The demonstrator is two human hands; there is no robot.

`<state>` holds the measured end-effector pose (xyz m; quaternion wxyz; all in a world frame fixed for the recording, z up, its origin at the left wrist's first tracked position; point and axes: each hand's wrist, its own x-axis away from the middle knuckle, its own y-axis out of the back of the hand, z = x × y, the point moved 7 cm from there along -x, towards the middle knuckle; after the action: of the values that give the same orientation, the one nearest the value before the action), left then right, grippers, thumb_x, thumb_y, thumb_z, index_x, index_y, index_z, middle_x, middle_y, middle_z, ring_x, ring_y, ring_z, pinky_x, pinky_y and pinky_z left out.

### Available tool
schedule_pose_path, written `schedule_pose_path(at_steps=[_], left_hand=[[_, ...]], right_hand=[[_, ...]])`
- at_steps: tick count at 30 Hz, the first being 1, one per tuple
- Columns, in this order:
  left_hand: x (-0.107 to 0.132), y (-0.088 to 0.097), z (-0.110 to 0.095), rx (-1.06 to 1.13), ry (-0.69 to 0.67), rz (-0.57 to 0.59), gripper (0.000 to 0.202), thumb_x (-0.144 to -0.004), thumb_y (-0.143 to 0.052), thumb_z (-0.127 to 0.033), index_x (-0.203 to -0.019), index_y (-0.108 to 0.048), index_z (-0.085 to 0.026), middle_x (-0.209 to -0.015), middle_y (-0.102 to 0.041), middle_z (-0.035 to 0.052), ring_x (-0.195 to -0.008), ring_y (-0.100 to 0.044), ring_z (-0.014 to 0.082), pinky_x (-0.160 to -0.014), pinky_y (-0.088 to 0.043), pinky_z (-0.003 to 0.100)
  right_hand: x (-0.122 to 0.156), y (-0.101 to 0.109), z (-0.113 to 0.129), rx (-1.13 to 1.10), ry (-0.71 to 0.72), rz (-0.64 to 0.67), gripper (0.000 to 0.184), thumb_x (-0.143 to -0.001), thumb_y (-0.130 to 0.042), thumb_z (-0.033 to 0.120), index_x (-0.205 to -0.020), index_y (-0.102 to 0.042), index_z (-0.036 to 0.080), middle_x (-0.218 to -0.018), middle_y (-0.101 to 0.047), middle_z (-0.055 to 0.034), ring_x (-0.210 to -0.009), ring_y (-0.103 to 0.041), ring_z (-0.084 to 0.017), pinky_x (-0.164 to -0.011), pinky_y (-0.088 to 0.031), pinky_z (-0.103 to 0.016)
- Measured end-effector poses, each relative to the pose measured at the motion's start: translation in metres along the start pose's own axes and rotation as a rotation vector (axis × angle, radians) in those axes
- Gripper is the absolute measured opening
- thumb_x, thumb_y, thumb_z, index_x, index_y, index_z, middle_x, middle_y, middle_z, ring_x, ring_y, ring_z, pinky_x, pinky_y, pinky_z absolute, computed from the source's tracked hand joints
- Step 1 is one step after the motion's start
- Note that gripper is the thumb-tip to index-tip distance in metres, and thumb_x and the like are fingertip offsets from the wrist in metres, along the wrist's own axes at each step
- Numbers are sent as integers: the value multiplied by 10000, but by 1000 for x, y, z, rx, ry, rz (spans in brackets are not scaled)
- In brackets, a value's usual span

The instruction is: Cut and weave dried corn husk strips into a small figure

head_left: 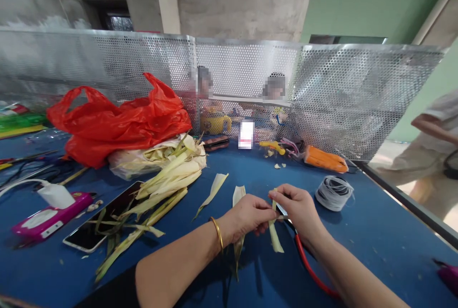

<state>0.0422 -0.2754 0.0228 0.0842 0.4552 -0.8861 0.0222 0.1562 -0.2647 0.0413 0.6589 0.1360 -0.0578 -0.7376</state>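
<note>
My left hand [248,218], with a gold bangle at the wrist, is closed in a pinch at the side of a narrow, pale corn husk strip [276,240]. Thumb and fingers of my right hand [296,207] pinch the upper end of that strip, which hangs down between the hands. Beneath my right hand lies a red-handled cutting tool [307,261], its metal part mostly hidden. Another husk piece [238,196] lies on the blue table, partly covered by my left hand. A loose husk piece [214,191] rests farther left.
Left are a husk pile [175,169], red plastic bag [125,119], phone [89,231] and magenta power bank [53,217]. A cord roll [333,193] and orange packet [325,159] lie right. Behind stands a perforated metal screen [339,98]; people sit beyond it, and another person stands right.
</note>
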Motion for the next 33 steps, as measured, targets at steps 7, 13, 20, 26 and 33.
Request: schedule_pose_path(at_steps=[7, 13, 20, 26, 33], left_hand=[[2, 6, -6, 80, 10, -83, 254, -703, -653, -398, -683, -616, -148, -513, -519, -28, -463, -491, 89, -407, -334, 194], [1, 19, -6, 185, 119, -153, 295, -780, -603, -424, -774, -628, -130, -658, -654, 39, -474, -553, 94, -407, -344, 192], [0, 6, 7, 317, 191, 3, 366, -737, -658, -480, -847, -629, -132, -611, -621, 8, -457, -529, 84, -424, -346, 194], [-4, 2, 8, 300, 120, -21, 298, -717, -674, -425, -738, -598, -138, -523, -551, -29, -412, -479, 78, -435, -400, 210], [-1, 4, 1, 146, 79, -114, 215, -792, -605, -291, -658, -586, -124, -488, -566, -5, -383, -506, 89, -438, -432, 211]], right_hand=[[-9, 10, 5, -90, -24, 18, 436, -635, -696, 599, -679, -655, 168, -633, -594, -9, -604, -505, -141, -558, -378, -253], [-7, -5, -10, -248, -222, 190, 448, -609, -751, 572, -616, -577, 159, -502, -495, 42, -471, -412, -79, -477, -289, -223], [2, -18, -9, -423, -227, 273, 333, -637, -771, 437, -695, -592, 162, -529, -572, 27, -483, -498, -109, -512, -349, -244], [2, -11, -9, -424, -206, 105, 370, -542, -807, 440, -594, -567, 163, -490, -528, 37, -451, -415, -84, -472, -294, -231], [-3, -1, -9, -328, -107, -53, 346, -557, -768, 445, -569, -547, 178, -469, -436, 67, -465, -324, -74, -460, -240, -225]])
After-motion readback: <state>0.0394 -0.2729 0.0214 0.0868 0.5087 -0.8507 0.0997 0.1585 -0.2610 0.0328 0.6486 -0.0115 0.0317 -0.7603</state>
